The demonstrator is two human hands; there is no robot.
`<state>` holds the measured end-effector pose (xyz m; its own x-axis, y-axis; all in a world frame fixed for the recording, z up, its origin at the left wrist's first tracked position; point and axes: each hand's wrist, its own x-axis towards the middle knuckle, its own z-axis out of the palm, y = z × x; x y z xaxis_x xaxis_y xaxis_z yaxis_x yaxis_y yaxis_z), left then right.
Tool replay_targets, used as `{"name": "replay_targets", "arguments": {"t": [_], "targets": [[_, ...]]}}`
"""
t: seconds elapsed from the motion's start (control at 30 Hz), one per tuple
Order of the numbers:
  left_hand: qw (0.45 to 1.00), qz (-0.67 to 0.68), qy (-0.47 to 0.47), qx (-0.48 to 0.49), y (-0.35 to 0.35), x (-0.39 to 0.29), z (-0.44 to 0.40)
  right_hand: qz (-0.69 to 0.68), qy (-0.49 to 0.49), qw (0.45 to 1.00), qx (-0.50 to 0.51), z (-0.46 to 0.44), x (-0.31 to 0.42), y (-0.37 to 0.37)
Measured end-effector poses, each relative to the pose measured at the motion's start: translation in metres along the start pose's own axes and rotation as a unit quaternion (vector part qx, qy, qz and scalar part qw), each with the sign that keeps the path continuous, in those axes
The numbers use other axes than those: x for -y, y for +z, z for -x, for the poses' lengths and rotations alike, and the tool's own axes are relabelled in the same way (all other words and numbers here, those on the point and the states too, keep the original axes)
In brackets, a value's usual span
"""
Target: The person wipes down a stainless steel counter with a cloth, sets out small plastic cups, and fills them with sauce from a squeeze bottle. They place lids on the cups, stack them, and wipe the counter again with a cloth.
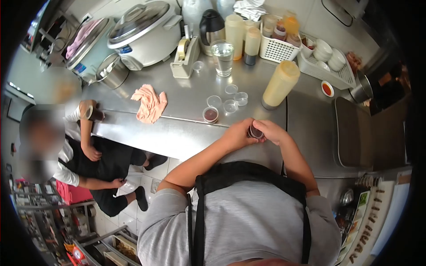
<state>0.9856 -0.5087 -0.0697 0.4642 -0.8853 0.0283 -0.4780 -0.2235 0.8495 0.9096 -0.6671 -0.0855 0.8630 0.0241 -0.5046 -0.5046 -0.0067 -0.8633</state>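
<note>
Close to the counter's front edge, my left hand point(241, 134) is wrapped round a small clear sauce cup point(256, 132) with dark red-brown sauce in it. My right hand point(271, 131) grips the same cup from the other side, its fingers at the rim. Whether a lid sits on the cup I cannot make out. A second sauce cup point(210, 115) with dark sauce stands to the left of my hands. Beyond it lie several small clear plastic lids or cups point(230, 106). A large squeeze bottle point(281, 85) of pale yellow sauce stands just past my right hand.
A crumpled pink cloth point(150, 103) lies on the steel counter point(186, 99). Farther back are rice cookers point(144, 33), a tape dispenser point(185, 57), a water jug point(222, 57) and a white basket point(278, 48). Another person point(95, 155) is at the left. A dark board point(358, 133) is at the right.
</note>
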Motion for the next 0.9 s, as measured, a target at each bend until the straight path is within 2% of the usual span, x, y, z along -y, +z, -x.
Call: {"name": "replay_targets", "arguments": {"t": [0.13, 0.23, 0.33, 0.43, 0.53, 0.57, 0.7, 0.8, 0.83, 0.9], "targets": [[0.999, 0.037, -0.011, -0.013, 0.002, 0.0, 0.0, 0.006, -0.016, 0.999, -0.05, 0.001, -0.003, 0.005], [0.999, 0.028, 0.026, -0.028, -0.001, -0.003, 0.001, -0.034, -0.043, 0.995, -0.082, 0.0, -0.004, 0.011], [0.991, 0.01, 0.109, -0.071, 0.003, 0.013, -0.002, -0.056, -0.114, 0.978, -0.164, -0.01, -0.011, 0.021], [0.988, 0.094, -0.096, -0.074, 0.002, 0.011, -0.01, -0.039, -0.091, 0.987, -0.123, -0.01, -0.002, 0.021], [0.976, 0.069, -0.192, -0.078, 0.005, 0.032, -0.032, -0.047, -0.063, 0.973, -0.217, -0.023, -0.001, 0.037], [0.987, 0.038, -0.147, -0.057, 0.004, 0.036, -0.034, -0.039, -0.086, 0.968, -0.232, -0.027, -0.002, 0.043], [0.977, 0.013, -0.207, -0.045, 0.001, 0.039, -0.036, -0.039, -0.071, 0.969, -0.235, -0.03, -0.004, 0.045], [0.983, -0.044, -0.158, -0.081, 0.002, 0.03, -0.027, 0.013, 0.018, 0.972, -0.236, -0.031, -0.001, 0.041], [0.984, -0.054, -0.146, -0.088, 0.008, 0.038, -0.029, 0.031, 0.02, 0.971, -0.238, -0.03, 0.0, 0.041], [0.985, -0.065, -0.14, -0.075, 0.014, 0.045, -0.034, 0.009, -0.036, 0.97, -0.239, -0.036, -0.011, 0.037]]}}
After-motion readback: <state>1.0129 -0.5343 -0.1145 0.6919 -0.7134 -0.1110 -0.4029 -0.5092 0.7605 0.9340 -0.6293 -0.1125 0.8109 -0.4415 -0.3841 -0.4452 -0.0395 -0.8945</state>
